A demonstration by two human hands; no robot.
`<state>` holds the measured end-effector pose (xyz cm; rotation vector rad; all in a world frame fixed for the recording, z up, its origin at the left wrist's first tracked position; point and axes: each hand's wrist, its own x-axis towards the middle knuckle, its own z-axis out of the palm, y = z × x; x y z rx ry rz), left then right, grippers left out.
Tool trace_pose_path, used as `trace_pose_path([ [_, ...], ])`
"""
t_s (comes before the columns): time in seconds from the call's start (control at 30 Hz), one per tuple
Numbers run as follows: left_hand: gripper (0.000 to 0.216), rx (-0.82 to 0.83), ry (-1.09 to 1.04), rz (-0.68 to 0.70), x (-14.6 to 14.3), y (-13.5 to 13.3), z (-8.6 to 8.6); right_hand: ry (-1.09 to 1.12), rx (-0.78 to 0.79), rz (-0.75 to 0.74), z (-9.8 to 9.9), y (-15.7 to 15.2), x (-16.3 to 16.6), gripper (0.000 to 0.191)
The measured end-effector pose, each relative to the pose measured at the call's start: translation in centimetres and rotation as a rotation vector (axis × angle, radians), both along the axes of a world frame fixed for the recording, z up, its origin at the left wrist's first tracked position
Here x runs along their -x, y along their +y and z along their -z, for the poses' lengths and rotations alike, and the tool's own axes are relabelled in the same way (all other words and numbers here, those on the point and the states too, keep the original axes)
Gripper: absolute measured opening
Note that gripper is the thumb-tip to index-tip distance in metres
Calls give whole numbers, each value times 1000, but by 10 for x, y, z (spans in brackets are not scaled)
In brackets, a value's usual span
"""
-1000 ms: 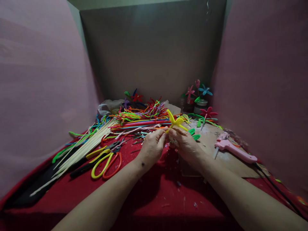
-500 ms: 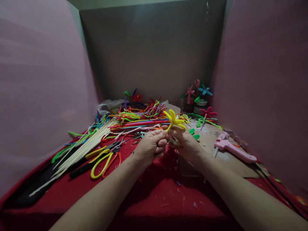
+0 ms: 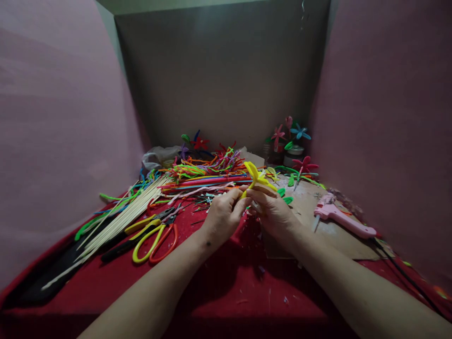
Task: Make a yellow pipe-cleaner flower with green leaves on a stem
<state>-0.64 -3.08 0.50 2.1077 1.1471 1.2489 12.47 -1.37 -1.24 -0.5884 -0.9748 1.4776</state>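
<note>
A yellow pipe-cleaner flower (image 3: 257,176) with looped petals stands above both hands at the middle of the view. My left hand (image 3: 226,214) pinches its stem from the left with thumb and fingers closed. From the right, my right hand (image 3: 273,212) also has its fingers closed on the stem just under the petals. The two hands touch each other over the red cloth (image 3: 226,287). Most of the stem is hidden inside the fingers.
A heap of coloured pipe cleaners (image 3: 205,172) lies behind the hands. Wooden skewers (image 3: 120,221), scissors (image 3: 153,238) and pliers (image 3: 141,226) lie to the left. A pink glue gun (image 3: 341,219) rests on cardboard (image 3: 318,235) at right. Finished flowers (image 3: 293,136) stand at the back right.
My left fingers uncurled from a fist into a pinch at the stem. The yellow flower tilted and turned slightly between the hands. Both arms stayed in place.
</note>
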Motion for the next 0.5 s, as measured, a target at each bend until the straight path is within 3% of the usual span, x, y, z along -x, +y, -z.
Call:
trace_pose_path([
  [0.07,13,-185,156,-95,2,3,6,-13,0,15,2,0,1,20],
  [0.17,18,-230,214,-127,3,6,10,-35,-22,24,3,1,2,22],
  [0.3,19,-62,-7,-30,1,4,3,-74,-83,-41,1,-1,1,18],
  [0.5,28,333,-326,108,-3,0,-8,-129,-53,-78,-1,-1,0,17],
])
